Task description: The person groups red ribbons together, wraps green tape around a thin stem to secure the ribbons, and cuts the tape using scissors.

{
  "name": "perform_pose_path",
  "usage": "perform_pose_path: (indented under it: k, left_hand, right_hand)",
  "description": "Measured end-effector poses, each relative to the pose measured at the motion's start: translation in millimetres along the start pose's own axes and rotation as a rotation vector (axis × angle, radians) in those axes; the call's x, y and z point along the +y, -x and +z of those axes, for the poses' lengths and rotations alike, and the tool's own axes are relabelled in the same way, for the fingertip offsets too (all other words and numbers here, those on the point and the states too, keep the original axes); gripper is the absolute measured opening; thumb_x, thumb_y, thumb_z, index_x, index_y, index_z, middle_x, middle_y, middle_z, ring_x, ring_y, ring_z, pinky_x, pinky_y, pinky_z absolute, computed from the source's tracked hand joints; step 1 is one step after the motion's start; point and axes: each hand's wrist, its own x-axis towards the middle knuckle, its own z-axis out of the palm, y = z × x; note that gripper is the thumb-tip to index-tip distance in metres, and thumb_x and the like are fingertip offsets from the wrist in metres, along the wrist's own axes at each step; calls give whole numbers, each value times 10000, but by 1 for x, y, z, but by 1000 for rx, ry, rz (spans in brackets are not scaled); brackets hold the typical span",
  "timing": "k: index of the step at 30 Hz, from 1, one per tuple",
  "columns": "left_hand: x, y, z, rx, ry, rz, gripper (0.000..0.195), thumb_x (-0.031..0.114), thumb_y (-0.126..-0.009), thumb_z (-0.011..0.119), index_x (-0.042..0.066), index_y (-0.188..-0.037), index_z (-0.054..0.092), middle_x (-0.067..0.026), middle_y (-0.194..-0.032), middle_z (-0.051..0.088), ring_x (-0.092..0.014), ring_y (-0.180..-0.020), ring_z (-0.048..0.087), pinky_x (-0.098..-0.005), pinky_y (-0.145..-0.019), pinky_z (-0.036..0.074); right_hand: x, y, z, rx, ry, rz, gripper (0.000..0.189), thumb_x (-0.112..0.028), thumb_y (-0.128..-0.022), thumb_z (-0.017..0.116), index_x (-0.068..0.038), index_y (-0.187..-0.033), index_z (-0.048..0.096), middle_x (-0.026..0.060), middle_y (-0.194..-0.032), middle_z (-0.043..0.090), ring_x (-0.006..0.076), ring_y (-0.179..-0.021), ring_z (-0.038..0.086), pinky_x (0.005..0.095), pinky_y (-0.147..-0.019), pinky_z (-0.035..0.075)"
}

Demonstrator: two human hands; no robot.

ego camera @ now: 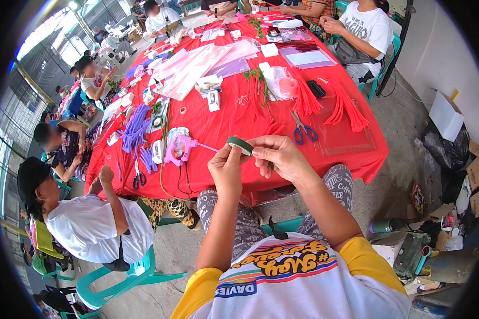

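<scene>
My left hand (pixel 226 162) grips a roll of dark green tape (pixel 239 145) at its left side, with the thumb over the ring. My right hand (pixel 281 156) pinches the roll's right edge between thumb and fingers. Both hands are above the near edge of a table with a red cloth (pixel 223 125). To their left lies a lilac-pink glue gun (pixel 180 150), and a thin purple stick points from it towards my left hand. Blue-handled scissors (pixel 304 133) rest beyond my right hand. Short red fuzzy stems (pixel 273 127) show just past my fingers.
Bundles of red fuzzy stems (pixel 346 107) and purple fuzzy stems (pixel 135 129) lie on the cloth. Pink wrapping sheets (pixel 203 67) cover its middle. A person in a white shirt (pixel 99 223) sits close on my left, on a green plastic chair (pixel 115 281). Boxes and bags (pixel 443 223) crowd the right floor.
</scene>
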Motion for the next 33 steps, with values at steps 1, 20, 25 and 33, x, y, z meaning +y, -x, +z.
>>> perform_pose_path:
  k: [1,20,25,33]
  left_hand:
    - [0,-1,0,9,4,-1,186,92,-917,582,-70,-975,653,-77,-854,662,-115,-750,629,-251,-698,545]
    - [1,10,-2,85,-817,507,309,5,-819,637,9,-1128,623,-143,-1082,634,-285,-958,620,-332,-786,526]
    - [18,6,-10,-162,-1187,1081,414,-46,-715,657,39,-1119,628,-131,-1101,620,-290,-980,601,-385,-826,506]
    - [14,4,-20,-49,-1107,941,410,-73,-726,629,10,-1128,620,-150,-1001,655,-295,-857,630,-364,-775,516]
  right_hand:
    - [-2,1,1,-2,8,-4,234,-129,-886,615,-2,-1081,642,27,-655,603,88,-485,586,204,-401,462]
    - [-6,-1,-4,43,167,69,156,-107,-875,615,14,-969,642,43,-652,600,96,-459,575,204,-379,456]
    - [-2,1,-2,0,202,99,162,-112,-870,623,15,-969,642,42,-654,602,97,-461,577,207,-383,460]
    - [-1,5,5,-8,109,54,194,-105,-885,609,23,-1028,638,31,-653,603,97,-490,596,198,-398,465]
